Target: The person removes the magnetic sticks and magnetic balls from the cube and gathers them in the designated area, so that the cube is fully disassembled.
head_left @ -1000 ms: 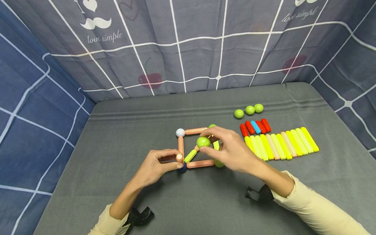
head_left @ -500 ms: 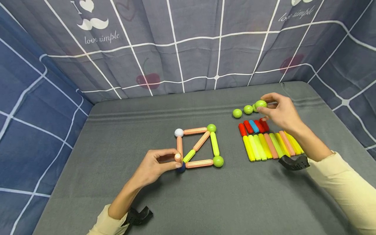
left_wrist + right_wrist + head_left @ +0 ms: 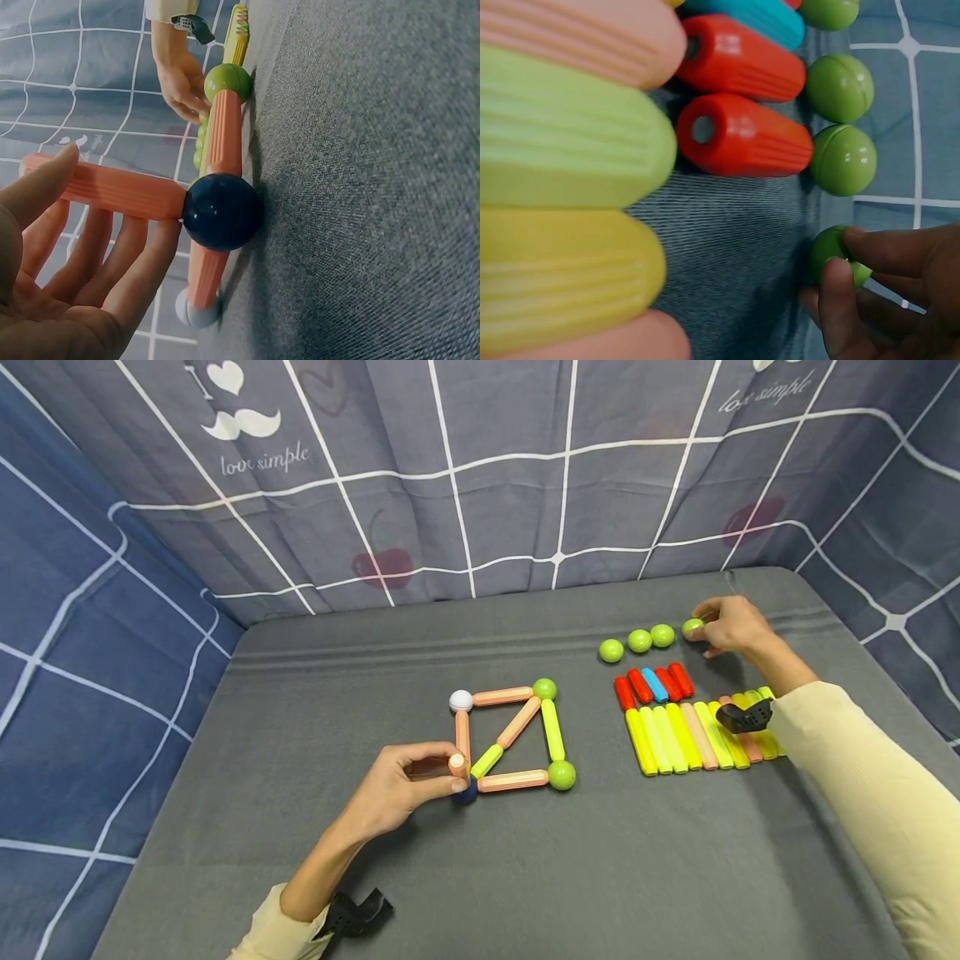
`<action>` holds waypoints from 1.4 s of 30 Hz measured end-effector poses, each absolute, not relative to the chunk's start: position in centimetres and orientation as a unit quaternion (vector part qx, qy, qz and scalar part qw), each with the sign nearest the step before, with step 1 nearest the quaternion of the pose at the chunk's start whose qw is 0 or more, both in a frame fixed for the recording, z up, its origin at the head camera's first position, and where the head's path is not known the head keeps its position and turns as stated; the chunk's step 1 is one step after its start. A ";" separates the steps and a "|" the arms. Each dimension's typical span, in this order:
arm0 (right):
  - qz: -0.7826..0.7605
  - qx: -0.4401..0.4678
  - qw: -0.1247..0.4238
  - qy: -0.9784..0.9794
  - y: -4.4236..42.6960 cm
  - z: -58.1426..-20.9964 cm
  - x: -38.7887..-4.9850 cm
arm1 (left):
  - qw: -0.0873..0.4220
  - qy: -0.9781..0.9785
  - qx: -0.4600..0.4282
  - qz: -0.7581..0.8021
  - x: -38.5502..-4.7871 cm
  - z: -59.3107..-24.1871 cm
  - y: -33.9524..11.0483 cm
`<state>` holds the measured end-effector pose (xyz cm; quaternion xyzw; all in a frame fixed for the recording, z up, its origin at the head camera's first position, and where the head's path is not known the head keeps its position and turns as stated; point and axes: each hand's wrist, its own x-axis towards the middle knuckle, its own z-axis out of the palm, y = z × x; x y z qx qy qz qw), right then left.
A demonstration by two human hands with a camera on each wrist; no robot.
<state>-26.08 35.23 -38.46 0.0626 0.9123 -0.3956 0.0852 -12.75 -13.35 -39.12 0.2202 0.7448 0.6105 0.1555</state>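
My left hand (image 3: 401,787) pinches an upright orange stick (image 3: 124,191) between thumb and fingers; its lower end meets a dark blue ball (image 3: 223,211). That ball is one corner of a flat frame, with a white ball (image 3: 461,701), a green ball (image 3: 545,690) and another green ball (image 3: 562,775) at the other corners. Orange sticks and a yellow-green stick (image 3: 552,731) form the sides. A short yellow-green stick (image 3: 487,762) and an orange stick (image 3: 519,722) make the diagonal. At the far right, my right hand (image 3: 733,625) holds a green ball (image 3: 831,251) between thumb and fingers, low at the cloth.
Several green balls (image 3: 640,641) stand in a line left of the right hand. Short red sticks (image 3: 624,693) and a blue one (image 3: 655,685) lie in front of them. Nearer is a row of long yellow and orange sticks (image 3: 640,742), partly under the right forearm. A gridded curtain (image 3: 510,510) hangs behind.
The right hand has carried the green ball from above the frame to the far right, beyond the end of the ball line, and down to the cloth. The left hand stays put.
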 end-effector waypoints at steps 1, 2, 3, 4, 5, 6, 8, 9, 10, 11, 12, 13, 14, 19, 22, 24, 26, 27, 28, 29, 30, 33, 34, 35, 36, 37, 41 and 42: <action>-0.397 0.063 0.087 0.912 35.3 -38.6 -26.1 | 0.155 0.744 0.219 0.611 -12.8 -39.1 -13.3; -0.397 0.062 0.088 0.911 35.4 -38.7 -26.2 | 0.154 0.744 0.220 0.611 -12.7 -39.1 -13.3; -0.397 0.061 0.088 0.912 35.4 -38.8 -26.1 | 0.153 0.744 0.220 0.612 -12.8 -39.1 -13.3; -0.395 0.059 0.088 0.912 35.4 -38.8 -26.1 | 0.153 0.744 0.220 0.612 -12.8 -39.1 -13.3; -0.393 0.056 0.087 0.914 35.4 -38.8 -26.1 | 0.153 0.744 0.220 0.612 -12.8 -39.1 -13.3; -0.391 0.054 0.087 0.915 35.4 -38.9 -26.1 | 0.153 0.744 0.219 0.613 -12.8 -39.1 -13.3; -0.389 0.050 0.087 0.916 35.3 -38.8 -26.0 | 0.154 0.744 0.218 0.613 -12.8 -39.1 -13.3; -0.388 0.048 0.087 0.916 35.2 -38.8 -26.0 | 0.156 0.743 0.216 0.614 -12.8 -39.1 -13.3; -0.387 0.047 0.088 0.917 35.2 -38.8 -26.1 | 0.158 0.742 0.216 0.615 -12.8 -39.1 -13.3; -0.387 0.046 0.089 0.917 35.2 -38.8 -26.1 | 0.159 0.742 0.216 0.615 -12.8 -39.1 -13.4; -0.387 0.045 0.091 0.916 35.2 -38.8 -26.1 | 0.158 0.743 0.218 0.613 -12.8 -39.1 -13.4; -0.388 0.045 0.092 0.916 35.2 -38.8 -26.1 | 0.157 0.745 0.220 0.610 -12.9 -39.2 -13.4; -0.390 0.045 0.094 0.915 35.2 -38.8 -26.1 | 0.154 0.749 0.223 0.604 -12.9 -39.3 -13.4; -0.395 0.050 0.094 0.913 35.2 -38.5 -25.7 | 0.125 0.791 0.244 0.547 -12.9 -39.9 -13.4; -0.388 0.051 0.071 0.917 35.2 -38.1 -25.1 | 0.104 0.822 0.253 0.499 -13.0 -40.2 -13.3; -0.380 0.049 0.047 0.923 34.9 -37.8 -24.7 | 0.094 0.841 0.256 0.467 -13.1 -40.4 -13.2; -0.374 0.040 0.024 0.926 34.4 -37.5 -24.2 | 0.090 0.857 0.264 0.433 -13.2 -40.6 -13.1; -0.370 0.034 0.013 0.928 34.0 -37.3 -23.9 | 0.092 0.863 0.266 0.420 -13.3 -40.6 -13.0; -0.369 0.027 0.004 0.929 33.5 -37.0 -23.7 | 0.095 0.867 0.268 0.409 -13.3 -40.7 -13.0; -0.368 0.018 -0.005 0.929 33.0 -36.8 -23.4 | 0.098 0.871 0.270 0.398 -13.4 -40.7 -13.0; -0.371 0.009 -0.010 0.929 32.5 -36.6 -23.1 | 0.104 0.874 0.271 0.391 -13.4 -40.7 -13.0; -0.375 -0.014 -0.019 0.927 30.8 -35.8 -22.3 | 0.120 0.876 0.273 0.380 -13.5 -40.6 -13.0; -0.373 -0.022 -0.022 0.927 30.2 -35.6 -22.0 | 0.126 0.874 0.273 0.381 -13.5 -40.6 -13.0; -0.377 -0.031 -0.025 0.926 29.5 -35.4 -21.6 | 0.131 0.873 0.274 0.381 -13.5 -40.6 -13.0; -0.379 -0.041 -0.026 0.924 28.8 -35.3 -21.3 | 0.135 0.872 0.273 0.384 -13.5 -40.6 -13.0; -0.378 -0.053 -0.029 0.924 28.0 -35.2 -20.9 | 0.137 0.871 0.273 0.385 -13.6 -40.6 -13.0; -0.374 -0.121 -0.036 0.919 24.8 -35.1 -19.4 | 0.138 0.871 0.273 0.384 -13.6 -40.7 -12.9; -0.369 -0.140 -0.037 0.918 24.0 -35.2 -19.1 | 0.138 0.871 0.273 0.384 -13.6 -40.7 -12.9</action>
